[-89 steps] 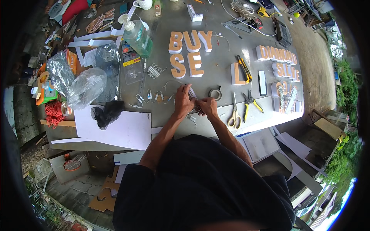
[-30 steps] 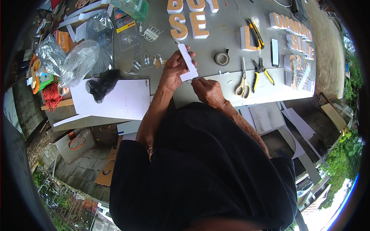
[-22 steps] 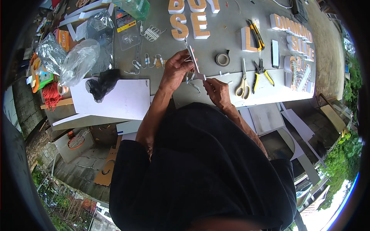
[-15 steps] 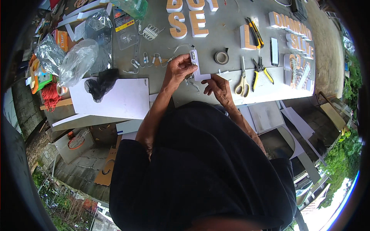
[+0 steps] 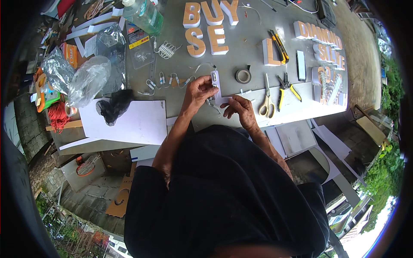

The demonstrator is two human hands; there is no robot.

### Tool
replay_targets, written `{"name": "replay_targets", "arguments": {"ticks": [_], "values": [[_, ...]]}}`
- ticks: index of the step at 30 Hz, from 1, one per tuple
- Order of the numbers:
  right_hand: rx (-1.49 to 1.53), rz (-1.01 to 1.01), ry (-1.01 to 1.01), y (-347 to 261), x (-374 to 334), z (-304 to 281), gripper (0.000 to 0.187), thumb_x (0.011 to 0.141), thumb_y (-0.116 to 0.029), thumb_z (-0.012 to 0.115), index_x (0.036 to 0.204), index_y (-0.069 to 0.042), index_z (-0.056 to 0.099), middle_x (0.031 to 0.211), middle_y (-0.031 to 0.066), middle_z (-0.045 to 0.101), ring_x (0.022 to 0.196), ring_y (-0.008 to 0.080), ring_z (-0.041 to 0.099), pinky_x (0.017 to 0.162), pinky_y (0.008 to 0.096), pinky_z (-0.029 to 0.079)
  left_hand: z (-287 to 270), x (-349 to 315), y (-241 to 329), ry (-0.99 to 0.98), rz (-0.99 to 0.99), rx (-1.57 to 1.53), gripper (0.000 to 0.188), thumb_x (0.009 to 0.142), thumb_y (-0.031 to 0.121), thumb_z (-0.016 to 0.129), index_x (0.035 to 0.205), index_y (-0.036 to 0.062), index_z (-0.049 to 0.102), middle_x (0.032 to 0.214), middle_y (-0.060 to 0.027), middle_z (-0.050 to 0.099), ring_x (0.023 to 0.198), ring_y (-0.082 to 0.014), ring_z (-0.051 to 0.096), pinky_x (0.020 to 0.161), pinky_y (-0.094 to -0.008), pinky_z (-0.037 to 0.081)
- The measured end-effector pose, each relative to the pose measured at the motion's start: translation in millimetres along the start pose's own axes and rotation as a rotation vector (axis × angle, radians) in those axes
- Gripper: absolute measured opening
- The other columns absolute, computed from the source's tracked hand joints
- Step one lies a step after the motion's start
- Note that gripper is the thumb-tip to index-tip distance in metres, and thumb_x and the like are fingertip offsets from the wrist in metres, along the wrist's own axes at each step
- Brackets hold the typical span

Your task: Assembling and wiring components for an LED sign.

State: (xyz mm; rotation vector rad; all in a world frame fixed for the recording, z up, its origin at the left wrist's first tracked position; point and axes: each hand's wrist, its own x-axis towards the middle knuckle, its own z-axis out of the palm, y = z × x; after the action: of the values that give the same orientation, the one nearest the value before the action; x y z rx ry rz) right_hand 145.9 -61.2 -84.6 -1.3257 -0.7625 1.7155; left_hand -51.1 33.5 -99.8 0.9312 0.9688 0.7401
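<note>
So, lft hand (image 5: 200, 93) has the white L-shaped pc (image 5: 217, 81) in a pinch & is the nearer hand. Its long side runs fwd, just rt of lft fingertips; its short foot pts rt, to rt hand (image 5: 241, 108). Rt fingers are half curled by the foot's tip; can't tell if they grip it. Scissors (image 5: 267, 103) sit rt of rt hand, tape roll (image 5: 243, 76) fwd, tan-faced letters (image 5: 217, 39) way past both.

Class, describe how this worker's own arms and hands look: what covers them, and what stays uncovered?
The left hand and right hand are both bare, without gloves. The left forearm and right forearm are uncovered too. A loose, very dark shirt has short, wide sleeves. Rings would be too small to make out.
</note>
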Motion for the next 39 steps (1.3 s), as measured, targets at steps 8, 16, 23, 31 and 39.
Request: {"name": "replay_targets", "arguments": {"ticks": [8,16,23,31,39], "values": [[0.083,0.006,0.019,5.3,3.4,3.5,0.035,0.105,-0.028,0.053,0.112,0.004,0.066,0.094,0.0135,0.073,0.069,0.0164,0.068,0.061,0.0272,0.054,-0.8,-0.1,-4.4,0.017,-0.001,-0.043,0.038,0.087,0.003,0.075,0.123,-0.0034,0.063,0.103,-0.0067,0.07,0.093,-0.0115,0.067,0.082,-0.0264,0.056],[0.046,0.022,0.015,-1.4,4.9,6.8,0.033,0.105,-0.029,0.053,0.109,0.002,0.064,0.094,0.0131,0.073,0.069,0.0175,0.069,0.064,0.0286,0.055,-5.7,0.9,-7.3,0.005,0.024,-0.092,0.036,0.088,0.005,0.076,0.121,-0.003,0.064,0.102,-0.0048,0.07,0.091,-0.0093,0.065,0.081,-0.0246,0.054],[0.059,0.025,0.017,10.0,4.5,1.4,0.039,0.105,-0.033,0.053,0.108,0.004,0.064,0.095,0.0142,0.073,0.068,0.0173,0.069,0.06,0.0279,0.056,0.1,0.8,-7.1,-0.054,-0.027,-0.016,0.035,0.087,0.005,0.077,0.119,-0.0017,0.065,0.097,-0.0037,0.07,0.086,-0.0086,0.064,0.077,-0.0247,0.054],[0.051,0.045,0.02,10.5,3.5,1.2,0.037,0.105,-0.033,0.053,0.107,0.003,0.064,0.095,0.0143,0.073,0.068,0.0174,0.069,0.061,0.028,0.056,1.3,-0.6,-8.0,-0.054,-0.045,-0.028,0.033,0.086,0.005,0.078,0.117,-0.0007,0.065,0.094,-0.0025,0.069,0.085,-0.0081,0.064,0.076,-0.0244,0.054],[0.07,0.028,0.034,8.3,3.0,2.6,0.035,0.106,-0.03,0.052,0.106,0.003,0.065,0.094,0.0138,0.073,0.069,0.0168,0.069,0.062,0.0289,0.056,7.2,-1.9,-2.7,-0.024,-0.031,-0.005,0.038,0.084,0.005,0.08,0.118,0.0001,0.063,0.095,-0.003,0.068,0.085,-0.0088,0.064,0.077,-0.0254,0.054]]}}
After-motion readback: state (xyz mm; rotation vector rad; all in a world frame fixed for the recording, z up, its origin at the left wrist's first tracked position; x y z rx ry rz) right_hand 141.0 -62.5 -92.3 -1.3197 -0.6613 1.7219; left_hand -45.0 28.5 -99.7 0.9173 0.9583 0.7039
